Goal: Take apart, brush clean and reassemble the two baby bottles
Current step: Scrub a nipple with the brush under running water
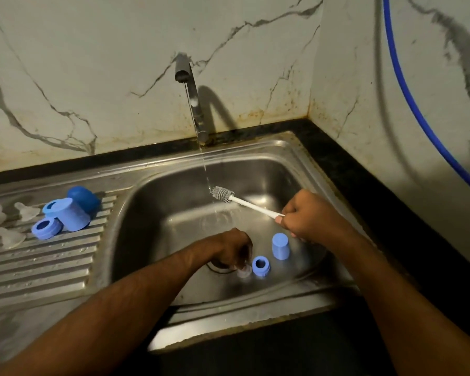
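My right hand (307, 214) grips the white handle of a bottle brush (223, 194), whose grey bristle head sits in the running water. Low in the sink basin, my left hand (232, 249) pinches a clear teat (244, 272) by the drain. A blue collar ring (260, 265) and an upside-down blue cap (280, 246) stand on the basin floor beside it. On the drainboard lie another blue cap (68, 214), a blue ring (47, 228), a dark blue lid (84, 198) and clear teats (11, 237).
The tap (192, 96) at the back runs a thin stream into the steel sink (174, 185). The ribbed drainboard (52, 261) spreads to the left. A black counter edge (364, 169) and marble walls close the corner; a blue hose (407, 90) hangs at right.
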Action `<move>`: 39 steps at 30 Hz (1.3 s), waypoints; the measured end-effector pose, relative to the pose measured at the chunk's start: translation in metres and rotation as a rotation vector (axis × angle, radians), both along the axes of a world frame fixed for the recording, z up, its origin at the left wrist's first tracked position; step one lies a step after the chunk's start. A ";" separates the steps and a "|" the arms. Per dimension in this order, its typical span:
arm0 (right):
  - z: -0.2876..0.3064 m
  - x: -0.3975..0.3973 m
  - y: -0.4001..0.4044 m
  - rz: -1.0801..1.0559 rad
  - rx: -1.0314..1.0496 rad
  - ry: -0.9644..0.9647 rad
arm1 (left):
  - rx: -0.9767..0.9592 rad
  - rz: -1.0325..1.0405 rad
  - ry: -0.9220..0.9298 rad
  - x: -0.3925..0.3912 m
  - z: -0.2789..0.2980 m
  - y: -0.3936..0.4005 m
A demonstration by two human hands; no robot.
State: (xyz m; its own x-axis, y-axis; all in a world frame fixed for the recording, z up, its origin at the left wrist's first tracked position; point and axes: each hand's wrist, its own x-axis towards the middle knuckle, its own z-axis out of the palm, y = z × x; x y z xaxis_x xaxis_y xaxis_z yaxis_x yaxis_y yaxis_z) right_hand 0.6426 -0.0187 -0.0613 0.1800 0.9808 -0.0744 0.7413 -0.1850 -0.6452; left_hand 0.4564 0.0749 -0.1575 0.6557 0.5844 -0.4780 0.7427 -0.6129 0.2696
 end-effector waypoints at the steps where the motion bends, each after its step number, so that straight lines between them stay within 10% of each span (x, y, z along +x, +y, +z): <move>1: 0.000 0.000 0.000 0.001 0.000 -0.002 | -0.014 0.017 -0.029 -0.001 0.001 0.002; 25: 0.019 -0.022 0.067 0.000 0.022 -0.071 | 0.096 0.983 -0.969 -0.051 0.033 0.080; 33: 0.005 -0.013 0.070 -0.080 -0.001 0.035 | -0.754 1.411 -1.512 -0.041 0.050 0.079; 39: -0.001 -0.011 0.061 -0.057 -0.012 0.090 | -0.895 1.414 -1.501 -0.050 0.051 0.075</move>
